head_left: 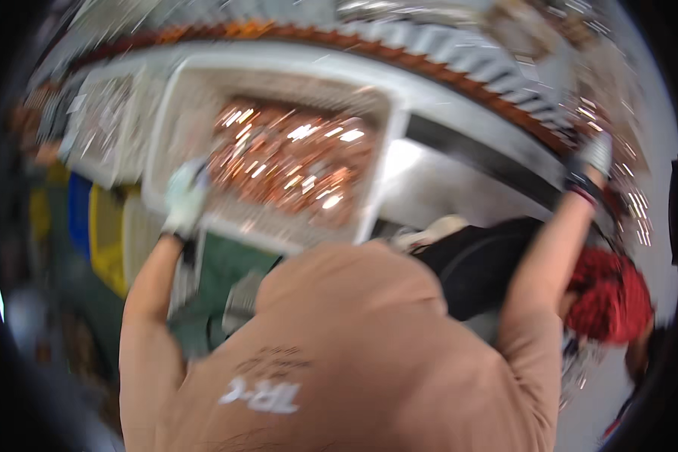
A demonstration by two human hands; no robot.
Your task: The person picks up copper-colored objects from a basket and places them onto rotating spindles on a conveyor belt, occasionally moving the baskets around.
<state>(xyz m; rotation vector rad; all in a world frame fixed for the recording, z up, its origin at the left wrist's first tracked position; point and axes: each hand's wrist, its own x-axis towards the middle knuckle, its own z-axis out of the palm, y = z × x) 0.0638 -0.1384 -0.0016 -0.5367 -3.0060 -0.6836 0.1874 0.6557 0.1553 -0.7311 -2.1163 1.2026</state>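
Motion smears the whole head view. My left hand [186, 197], in a pale glove with a dark wristband, is over the near left side of a large white bin [182, 135]. Its fingers are too blurred to show whether they grip the wall or anything else. Inside the bin lies a heap of shiny copper-coloured parts [294, 158]. Far out to the right, my gloved right hand [597, 154] is by the end of a long orange-brown strip [459, 79], close to more shiny parts [629, 173]. What the right fingers do cannot be made out.
A smaller whitish bin [113, 120] stands left of the large one. Below it are a yellow crate [107, 233] and a blue crate [78, 211]. A bare metal surface [444, 181] lies right of the large bin. A person in a red head covering [614, 297] is near my right arm.
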